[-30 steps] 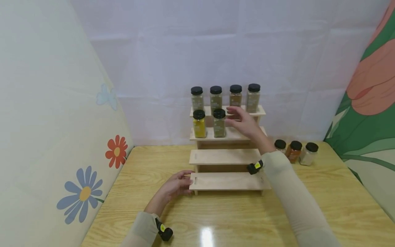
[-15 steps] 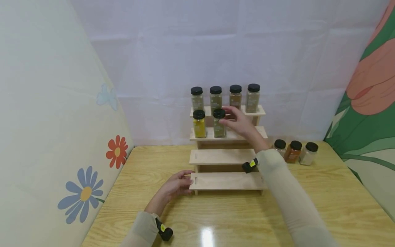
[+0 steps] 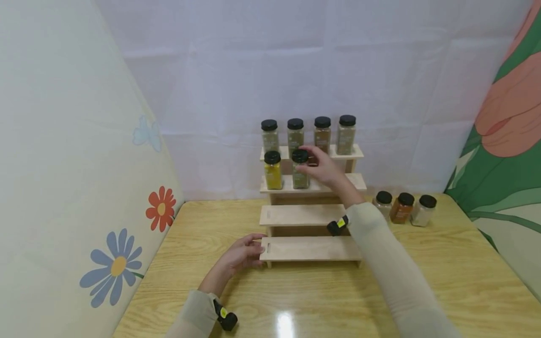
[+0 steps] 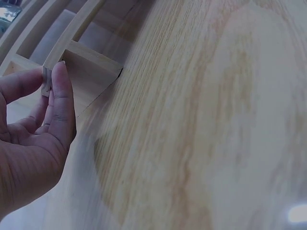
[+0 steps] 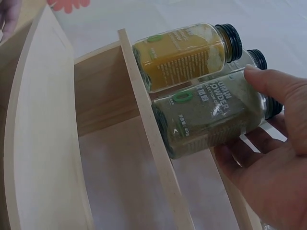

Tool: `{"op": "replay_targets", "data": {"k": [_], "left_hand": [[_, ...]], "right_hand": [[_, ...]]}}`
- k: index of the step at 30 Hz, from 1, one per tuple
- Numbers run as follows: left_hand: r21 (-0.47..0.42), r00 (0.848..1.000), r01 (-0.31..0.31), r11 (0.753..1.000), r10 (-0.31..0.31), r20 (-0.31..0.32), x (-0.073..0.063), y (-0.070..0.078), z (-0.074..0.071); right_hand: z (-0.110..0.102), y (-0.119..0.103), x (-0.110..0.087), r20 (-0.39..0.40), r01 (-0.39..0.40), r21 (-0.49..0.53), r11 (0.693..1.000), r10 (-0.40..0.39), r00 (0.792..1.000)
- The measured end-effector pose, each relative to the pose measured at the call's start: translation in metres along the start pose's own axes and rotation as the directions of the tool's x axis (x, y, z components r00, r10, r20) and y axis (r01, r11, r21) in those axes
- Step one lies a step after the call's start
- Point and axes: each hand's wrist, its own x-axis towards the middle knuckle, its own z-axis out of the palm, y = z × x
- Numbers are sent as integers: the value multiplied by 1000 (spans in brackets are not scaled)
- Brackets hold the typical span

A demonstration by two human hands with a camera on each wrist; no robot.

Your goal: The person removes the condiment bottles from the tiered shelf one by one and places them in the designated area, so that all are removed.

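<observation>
My right hand (image 3: pixel 325 170) holds a spice jar (image 5: pixel 206 117) of greenish-brown powder, thumb on one side near the black cap and fingers on the other. The label reads cumin powder. This jar stands on the second-highest step of a wooden tiered rack (image 3: pixel 313 249), beside a jar of yellow powder (image 3: pixel 274 176). At the rack's lowest step, my left hand (image 3: pixel 240 255) pinches the left end of the board; the left wrist view shows thumb and fingers (image 4: pixel 62 105) on either side of that board end (image 4: pixel 47 79).
Several black-capped jars (image 3: pixel 346 138) line the top step. To the right of the rack, three more jars (image 3: pixel 402 209) stand on the wood-grain table (image 3: pixel 444 272). A white cloth (image 3: pixel 228 117) hangs behind, with flower-patterned panels (image 3: pixel 503 173) at both sides.
My right hand has moved left from beside the cumin jar and taken hold of it near its cap. The left hand stays on the rack's lowest step.
</observation>
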Motion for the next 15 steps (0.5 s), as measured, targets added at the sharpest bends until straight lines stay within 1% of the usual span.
{"op": "replay_targets", "data": {"k": [6,11,15], "left_hand": [[8,1000,5,1000,-5,-2,0,1,0],[13,1000,5,1000,-5,-7,1,1,0],[10,1000,-3,1000,3,2,1,0,0]], "right_hand": [[4,2,2,1,-8,11,1000,8,1000],[6,2,2,-9,-7,-1,1000,7,1000],[6,2,1,-17,-2,-13,1000,1,1000]]}}
